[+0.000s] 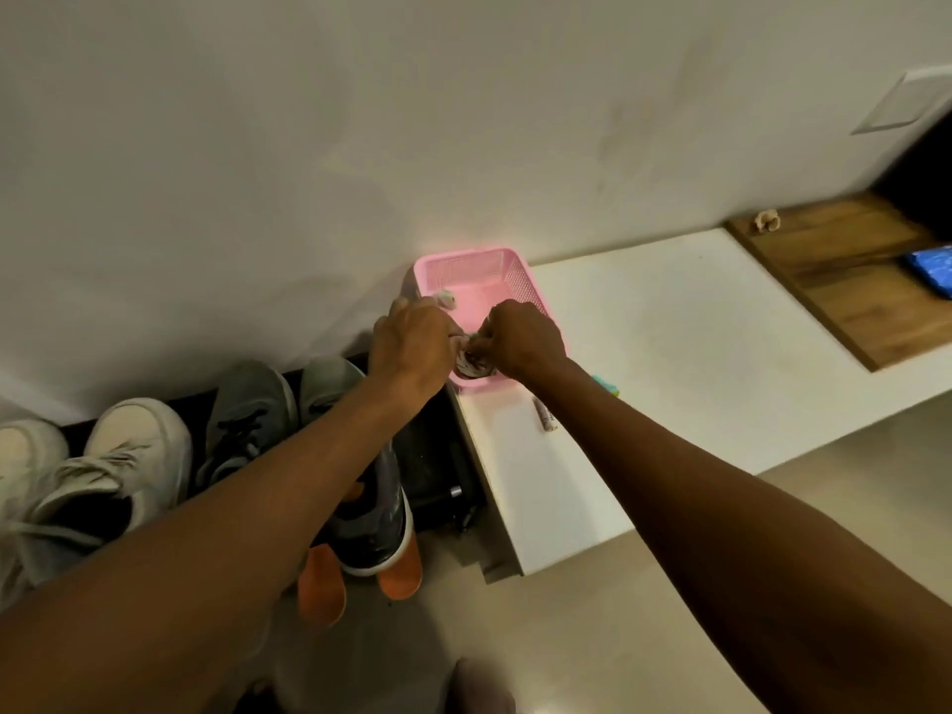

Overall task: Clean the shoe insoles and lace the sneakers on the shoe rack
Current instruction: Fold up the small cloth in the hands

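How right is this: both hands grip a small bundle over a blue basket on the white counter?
Wrong colour: the basket is pink, not blue. The head view shows the left hand and right hand gripping a small bundle over it on the white counter.

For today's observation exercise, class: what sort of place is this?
Probably a home entryway: sneakers lined up on a shoe rack against the wall, and a white ledge beside it holding a pink basket.

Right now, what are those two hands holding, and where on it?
A small white-and-dark object, unidentifiable, over the pink basket: left hand grips its left side, right hand its right.
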{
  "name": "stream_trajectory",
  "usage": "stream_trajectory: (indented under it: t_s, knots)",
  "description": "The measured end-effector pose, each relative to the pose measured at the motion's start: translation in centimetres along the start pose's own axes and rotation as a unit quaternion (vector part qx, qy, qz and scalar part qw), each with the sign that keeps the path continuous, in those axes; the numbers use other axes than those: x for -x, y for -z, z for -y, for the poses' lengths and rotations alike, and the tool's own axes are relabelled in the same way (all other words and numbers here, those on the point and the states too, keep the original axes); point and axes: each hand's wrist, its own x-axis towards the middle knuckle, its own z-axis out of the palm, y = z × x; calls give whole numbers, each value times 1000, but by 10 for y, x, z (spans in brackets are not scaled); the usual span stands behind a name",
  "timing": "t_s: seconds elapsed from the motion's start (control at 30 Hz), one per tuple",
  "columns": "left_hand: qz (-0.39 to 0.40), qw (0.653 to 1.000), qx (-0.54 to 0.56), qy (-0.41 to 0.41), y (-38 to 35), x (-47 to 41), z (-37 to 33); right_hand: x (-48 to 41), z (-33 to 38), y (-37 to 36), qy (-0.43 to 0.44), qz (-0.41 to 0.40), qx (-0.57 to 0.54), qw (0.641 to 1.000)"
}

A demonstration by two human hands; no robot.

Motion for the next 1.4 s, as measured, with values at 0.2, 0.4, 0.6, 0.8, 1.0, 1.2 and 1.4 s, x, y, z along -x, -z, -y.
stream_trajectory:
  t_s: [0.2, 0.4, 0.6, 0.8, 1.0, 1.2, 1.4]
  knots:
    - [3, 1000, -8, 2, -9, -11, -4, -6, -7, -5, 12, -8, 21, 1000]
    - [-13, 1000, 24, 3, 4, 1, -11, 4, -23, 22, 22, -62, -77, 995]
    - [5, 998, 53, -16, 21, 29, -25, 44, -56, 46, -9, -144, -129, 981]
    - [4, 992, 125, 11, 22, 66, -34, 91, -84, 27, -65, -113, -147, 981]
    - [-17, 975, 211, 65, 6, 109, -34, 111, -79, -8, -53, -53, -70, 995]
    - [-28, 967, 238, 90, 6, 113, -36, 109, -73, -23, -33, -60, -20, 997]
    - [-52, 954, 272, 118, 17, 108, -34, 111, -69, -21, -26, -66, -41, 997]
